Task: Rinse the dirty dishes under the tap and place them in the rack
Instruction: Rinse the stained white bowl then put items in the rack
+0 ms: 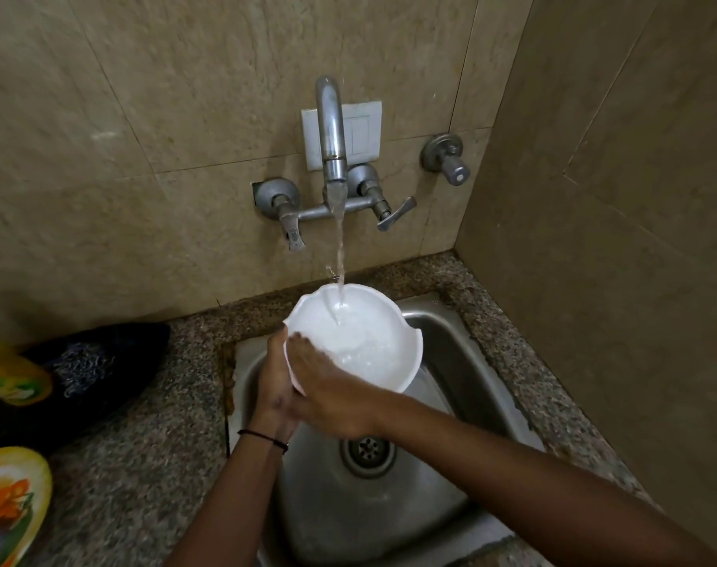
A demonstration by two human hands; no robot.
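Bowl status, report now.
Left hand grips bowl rim from outside. Right hand rubs inside. Tap stream lands in bowl, over sink. Nothing in the way; rack not in view.

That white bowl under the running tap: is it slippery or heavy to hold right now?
Probably slippery: the bowl is wet, with the stream pouring into it. Likely getting heavier, since water is pooling inside. It looks stiff, holding its shape while the left hand grips it from outside and the right hand reaches over the rim.
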